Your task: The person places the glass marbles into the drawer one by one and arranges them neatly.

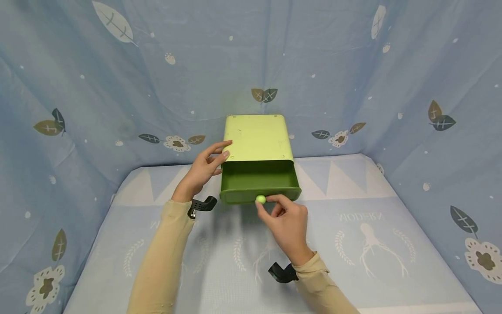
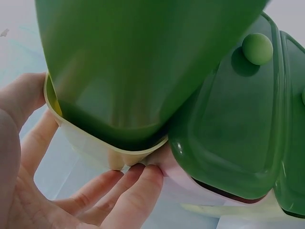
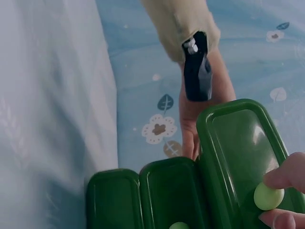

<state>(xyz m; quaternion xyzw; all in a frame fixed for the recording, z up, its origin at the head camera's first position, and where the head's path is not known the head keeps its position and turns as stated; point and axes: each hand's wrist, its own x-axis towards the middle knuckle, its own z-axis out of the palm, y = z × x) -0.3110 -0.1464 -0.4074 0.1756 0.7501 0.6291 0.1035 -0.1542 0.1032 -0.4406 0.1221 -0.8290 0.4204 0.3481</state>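
Observation:
A small cabinet (image 1: 257, 137) with a lime-green top and dark green drawers stands against the back curtain. Its top drawer (image 1: 256, 175) is pulled part-way out, and the visible inside is bare. On the cabinet's left side rests my left hand (image 1: 201, 171), fingers spread and fairly straight along the wall near the front edge. With thumb and forefinger, my right hand (image 1: 285, 221) pinches the round light-green knob (image 3: 268, 196) on the drawer's front. Below it, a second drawer (image 2: 224, 129) and a third drawer (image 3: 114, 198) sit further back in the side views.
A pale blue and white patterned cloth (image 1: 361, 244) covers the table under the cabinet. Blue curtains (image 1: 188, 65) with leaf and flower prints enclose the back and both sides. Black straps with a curved piece (image 1: 283, 273) sit at both wrists.

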